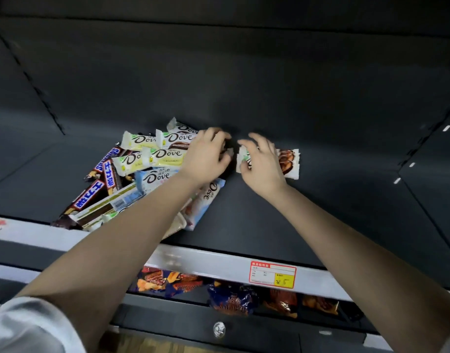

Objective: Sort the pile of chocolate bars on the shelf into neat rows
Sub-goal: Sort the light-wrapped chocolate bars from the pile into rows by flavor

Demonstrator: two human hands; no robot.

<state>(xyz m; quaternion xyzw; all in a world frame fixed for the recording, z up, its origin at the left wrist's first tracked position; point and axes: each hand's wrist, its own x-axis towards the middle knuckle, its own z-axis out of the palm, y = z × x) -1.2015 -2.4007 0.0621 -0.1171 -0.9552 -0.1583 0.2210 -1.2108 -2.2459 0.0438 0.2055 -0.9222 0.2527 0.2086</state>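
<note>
A loose pile of chocolate bars (pixel 147 171) lies on the dark shelf (pixel 244 215), left of centre. It holds white and pale blue Dove bars and dark Snickers bars (pixel 104 179), lying at all angles. My left hand (pixel 206 156) rests on the pile's right edge with its fingers curled over a dark wrapper; whether it grips that bar is hard to see. One white Dove bar (pixel 287 161) with a brown picture lies apart, to the right. My right hand (pixel 262 161) lies on top of it, fingers spread over its left end.
The shelf's grey front rail (pixel 206 263) carries a red and yellow price label (pixel 272 273). Below it, a lower shelf holds blue and orange snack packs (pixel 231 299). The shelf's dark back wall (pixel 244 72) rises behind the pile.
</note>
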